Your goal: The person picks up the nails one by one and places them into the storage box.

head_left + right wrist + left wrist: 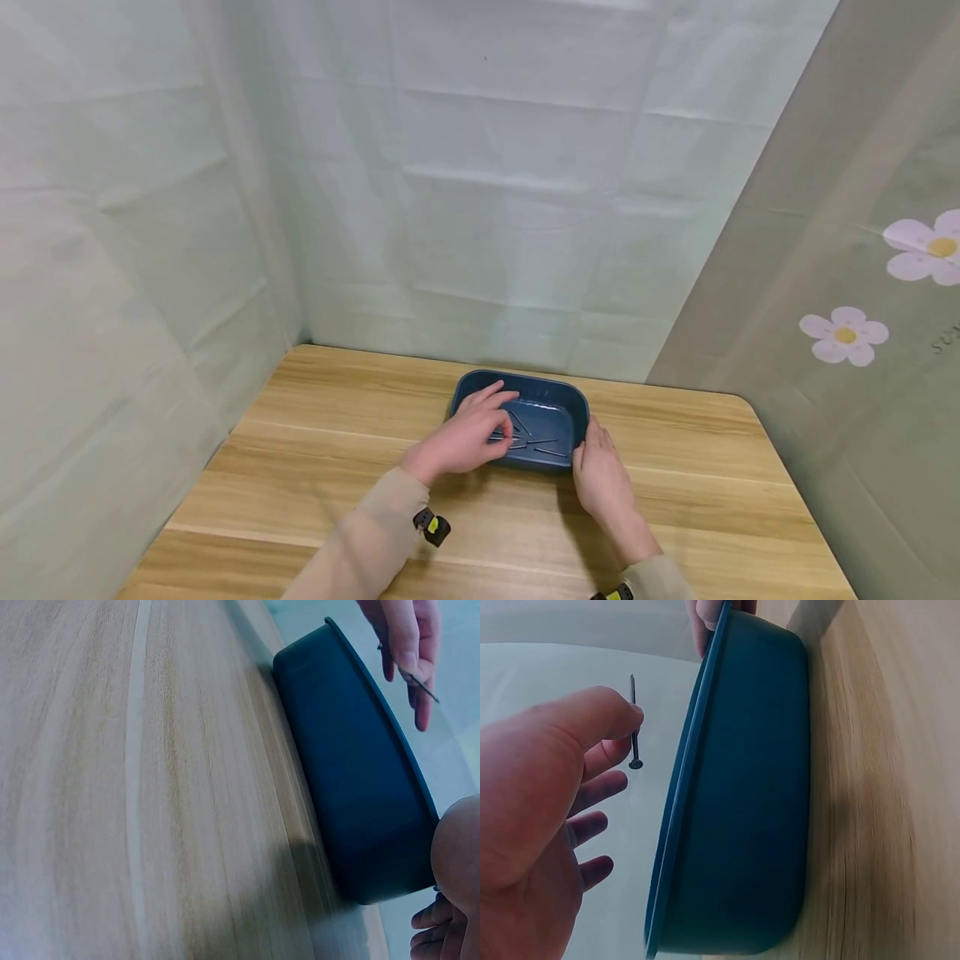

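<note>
My left hand [468, 433] is over the left part of a dark blue basin [543, 390]. Thumb and forefinger pinch one metal nail [634, 739], its flat head and pointed tip both showing in the left wrist view. The other fingers of that hand are spread apart. Several more nails [551, 452] lie loose on the basin's floor, some hidden behind the left hand. At the basin's right end, my right hand [602, 475] rests against the outer wall near the front corner, its fingers extended along that side.
The basin stands on a wood-grain table [360, 433], near its back edge. A pale curtain [480, 208] hangs right behind the table, with more fabric at both sides. White flowers [845, 335] are printed on the right-hand cloth.
</note>
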`<state>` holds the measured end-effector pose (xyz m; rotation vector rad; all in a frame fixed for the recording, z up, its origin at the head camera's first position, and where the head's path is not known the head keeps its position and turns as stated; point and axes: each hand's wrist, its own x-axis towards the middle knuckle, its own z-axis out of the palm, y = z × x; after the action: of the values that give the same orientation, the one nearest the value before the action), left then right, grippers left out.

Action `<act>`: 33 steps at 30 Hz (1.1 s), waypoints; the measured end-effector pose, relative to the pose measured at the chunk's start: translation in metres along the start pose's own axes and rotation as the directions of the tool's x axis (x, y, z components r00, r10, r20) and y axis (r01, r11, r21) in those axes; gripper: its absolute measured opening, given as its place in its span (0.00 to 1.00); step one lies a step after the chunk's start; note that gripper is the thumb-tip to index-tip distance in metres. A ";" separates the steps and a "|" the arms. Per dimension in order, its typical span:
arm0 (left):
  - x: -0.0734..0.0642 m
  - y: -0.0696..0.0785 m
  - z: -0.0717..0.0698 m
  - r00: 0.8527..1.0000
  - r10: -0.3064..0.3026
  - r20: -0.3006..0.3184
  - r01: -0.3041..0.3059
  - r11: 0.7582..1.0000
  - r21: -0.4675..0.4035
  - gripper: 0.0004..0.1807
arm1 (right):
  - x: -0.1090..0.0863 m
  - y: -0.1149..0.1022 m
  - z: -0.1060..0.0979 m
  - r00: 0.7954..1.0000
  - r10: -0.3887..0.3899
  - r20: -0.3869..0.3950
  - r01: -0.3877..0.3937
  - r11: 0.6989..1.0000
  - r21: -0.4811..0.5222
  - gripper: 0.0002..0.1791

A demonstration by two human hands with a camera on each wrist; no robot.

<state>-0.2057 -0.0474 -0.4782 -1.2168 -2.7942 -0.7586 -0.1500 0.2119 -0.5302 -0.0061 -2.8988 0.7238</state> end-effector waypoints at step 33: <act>0.059 0.009 0.038 0.979 -0.187 0.079 0.172 0.971 0.169 0.06 | 0.001 0.001 0.002 0.999 -0.023 -0.045 0.023 1.000 0.005 0.30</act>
<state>-0.2334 0.0146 -0.4967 -1.0106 -3.0046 -0.4789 -0.1512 0.2119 -0.5324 0.0115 -2.8498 0.7186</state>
